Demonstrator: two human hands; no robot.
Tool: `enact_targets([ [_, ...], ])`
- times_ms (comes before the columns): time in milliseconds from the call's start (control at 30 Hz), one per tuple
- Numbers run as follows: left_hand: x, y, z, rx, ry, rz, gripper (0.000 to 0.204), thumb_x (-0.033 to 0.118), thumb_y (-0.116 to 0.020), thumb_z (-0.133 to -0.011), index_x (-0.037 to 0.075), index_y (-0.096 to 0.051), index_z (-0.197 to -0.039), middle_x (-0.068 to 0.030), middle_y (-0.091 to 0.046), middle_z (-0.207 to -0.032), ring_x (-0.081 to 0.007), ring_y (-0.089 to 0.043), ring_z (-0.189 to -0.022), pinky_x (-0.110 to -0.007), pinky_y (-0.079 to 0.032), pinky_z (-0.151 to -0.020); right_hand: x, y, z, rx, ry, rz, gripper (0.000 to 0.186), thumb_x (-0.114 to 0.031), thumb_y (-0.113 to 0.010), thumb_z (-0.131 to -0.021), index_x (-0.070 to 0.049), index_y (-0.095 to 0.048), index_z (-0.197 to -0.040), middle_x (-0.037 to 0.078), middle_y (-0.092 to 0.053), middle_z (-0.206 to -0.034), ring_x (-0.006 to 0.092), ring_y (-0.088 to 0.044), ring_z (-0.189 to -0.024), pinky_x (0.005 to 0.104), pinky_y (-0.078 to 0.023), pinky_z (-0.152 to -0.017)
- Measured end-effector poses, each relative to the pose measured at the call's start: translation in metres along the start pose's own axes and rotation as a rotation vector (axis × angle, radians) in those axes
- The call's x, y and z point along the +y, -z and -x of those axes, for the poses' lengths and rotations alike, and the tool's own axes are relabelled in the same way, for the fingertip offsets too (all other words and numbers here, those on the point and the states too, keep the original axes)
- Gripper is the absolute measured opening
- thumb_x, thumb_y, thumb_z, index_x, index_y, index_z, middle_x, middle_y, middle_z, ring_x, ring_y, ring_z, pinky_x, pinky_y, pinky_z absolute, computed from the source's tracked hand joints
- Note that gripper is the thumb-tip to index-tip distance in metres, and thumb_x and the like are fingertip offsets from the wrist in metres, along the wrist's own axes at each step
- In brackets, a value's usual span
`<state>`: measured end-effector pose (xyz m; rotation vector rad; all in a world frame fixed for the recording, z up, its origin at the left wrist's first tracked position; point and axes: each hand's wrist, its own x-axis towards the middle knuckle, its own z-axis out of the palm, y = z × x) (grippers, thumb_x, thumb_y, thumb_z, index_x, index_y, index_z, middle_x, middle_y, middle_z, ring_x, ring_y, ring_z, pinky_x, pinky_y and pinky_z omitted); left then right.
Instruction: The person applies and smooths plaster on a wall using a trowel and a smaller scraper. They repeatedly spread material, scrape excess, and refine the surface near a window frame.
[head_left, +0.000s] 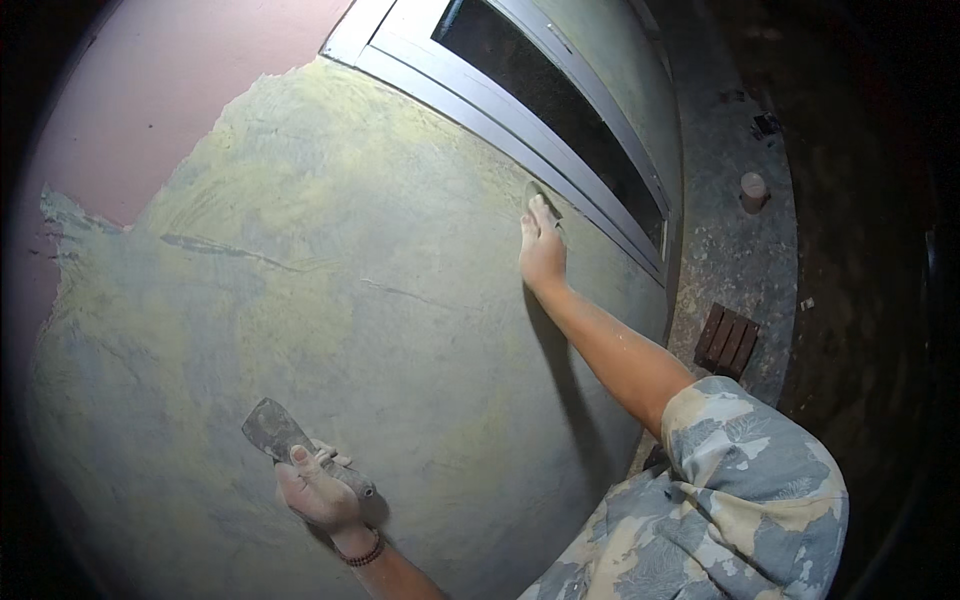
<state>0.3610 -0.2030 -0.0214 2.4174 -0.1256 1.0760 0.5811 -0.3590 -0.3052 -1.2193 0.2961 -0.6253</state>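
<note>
A putty knife (pixel 275 430) with a broad, grey-smeared blade is gripped by its handle in my left hand (pixel 320 490), low in front of the wall. Its blade points up and to the left. My right hand (pixel 543 250) reaches up to the wall just under the window frame (pixel 480 125). Its fingers press a thin grey flat piece (pixel 535 188) against the surface; most of that piece is hidden behind them. Patchy grey and yellowish filler covers the wall (pixel 400 330), with a few raised streaks. Both hands are dusted with pale powder.
Pink paint (pixel 200 90) shows at the upper left beyond a ragged filler edge. Right of the wall, a concrete ledge (pixel 720 240) carries a brown slatted stool (pixel 727 341) and a pale cup-like container (pixel 754 190). Small dark items (pixel 766 125) lie farther along. Darker ground borders the ledge.
</note>
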Motion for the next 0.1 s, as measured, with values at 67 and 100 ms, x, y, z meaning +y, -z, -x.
enact_targets([
  [67, -0.0026, 0.0025, -0.0021, -0.027, 0.005, -0.025, 0.039, 0.03, -0.05, -0.112, -0.002, -0.052, -0.091, -0.0118, -0.059, -0.079, -0.0161, -0.059, -0.06, -0.031, -0.054, -0.054, 0.0101, -0.0099, -0.0152, 0.033, 0.052, 0.121, 0.052, -0.02, -0.054, -0.106, 0.002, -0.047, -0.153, 0.022, -0.044, -0.161, 0.0354, -0.029, -0.157, 0.0403, -0.024, -0.128],
  [100, -0.0048, 0.0032, -0.0027, -0.02, 0.016, -0.025, 0.038, 0.031, -0.05, -0.112, -0.002, -0.052, -0.092, -0.0118, -0.059, -0.08, -0.0161, -0.059, -0.06, -0.031, -0.054, -0.054, 0.0148, -0.0123, -0.0183, 0.042, -0.013, 0.105, 0.052, -0.02, -0.054, -0.106, 0.002, -0.047, -0.153, 0.022, -0.044, -0.161, 0.0354, -0.029, -0.157, 0.0403, -0.024, -0.128],
])
